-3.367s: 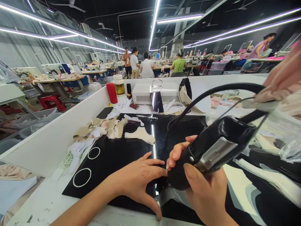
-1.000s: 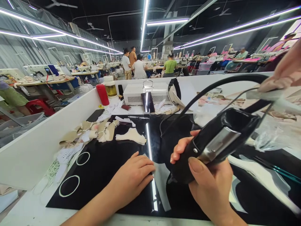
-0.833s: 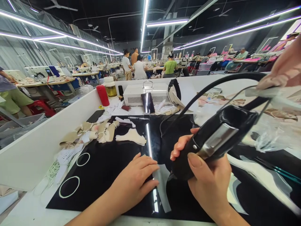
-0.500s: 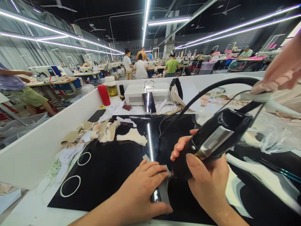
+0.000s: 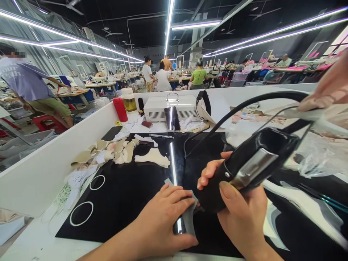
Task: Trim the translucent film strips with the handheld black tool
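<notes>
My left hand lies flat with fingers spread on a thin grey translucent piece on the black board. My right hand is wrapped round a thick black corded hand tool with a metal lever on its side. The tool is tilted, its lower end close to the right edge of the grey piece; its tip is hidden. A black cable loops from its upper end. A cream cut piece lies beyond my left hand.
Beige scraps and two white rings lie left. At the back are a white vented box, a phone and a red can. Plastic bags lie right. A blurred pinkish shape hangs by the cable. Several people work beyond.
The hand tool and my right hand have shifted slightly right and down. My left hand stays nearly in place on the grey piece. At the far left, a person has come further into view.
</notes>
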The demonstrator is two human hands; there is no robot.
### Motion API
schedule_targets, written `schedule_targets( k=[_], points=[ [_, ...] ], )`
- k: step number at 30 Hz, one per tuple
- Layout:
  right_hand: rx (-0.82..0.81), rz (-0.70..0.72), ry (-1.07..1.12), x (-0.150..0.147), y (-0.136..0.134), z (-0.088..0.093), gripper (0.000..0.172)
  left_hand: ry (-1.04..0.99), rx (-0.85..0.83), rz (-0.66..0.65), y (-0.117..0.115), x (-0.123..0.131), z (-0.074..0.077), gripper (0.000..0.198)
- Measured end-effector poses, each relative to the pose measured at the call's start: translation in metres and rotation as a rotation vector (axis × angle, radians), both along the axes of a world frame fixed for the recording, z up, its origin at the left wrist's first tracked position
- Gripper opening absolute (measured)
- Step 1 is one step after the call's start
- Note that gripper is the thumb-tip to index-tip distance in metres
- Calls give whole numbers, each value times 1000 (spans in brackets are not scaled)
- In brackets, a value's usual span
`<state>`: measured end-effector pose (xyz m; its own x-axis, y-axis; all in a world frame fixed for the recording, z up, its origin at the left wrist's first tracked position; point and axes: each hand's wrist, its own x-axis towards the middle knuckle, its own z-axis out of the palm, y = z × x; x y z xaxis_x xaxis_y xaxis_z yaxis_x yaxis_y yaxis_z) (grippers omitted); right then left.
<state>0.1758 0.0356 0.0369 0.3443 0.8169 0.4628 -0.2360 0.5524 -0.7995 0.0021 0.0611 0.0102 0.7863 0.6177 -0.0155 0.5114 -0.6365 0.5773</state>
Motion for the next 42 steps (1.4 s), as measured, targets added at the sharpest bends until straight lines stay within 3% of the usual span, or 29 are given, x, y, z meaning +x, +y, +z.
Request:
schedule_targets(
  k=[8,19,33,39,42],
  points=[
    [2,0,-35,-3,-5,0,26,-29,18,-6,0,0,-3,77],
    [-8,124,2,3,-23,-1,36,-31,31,0,0,1,-4,76],
    [-31,98,-56,3,-27,1,33,-59,35,0,-2,-1,-6,74],
    [-1,38,-98,23,-19,-1,32,-159,124,54,3,-6,-10,27],
    [-9,-45,-112,35,-14,2,33,-190,177,17,3,-6,-12,19]
  ],
)
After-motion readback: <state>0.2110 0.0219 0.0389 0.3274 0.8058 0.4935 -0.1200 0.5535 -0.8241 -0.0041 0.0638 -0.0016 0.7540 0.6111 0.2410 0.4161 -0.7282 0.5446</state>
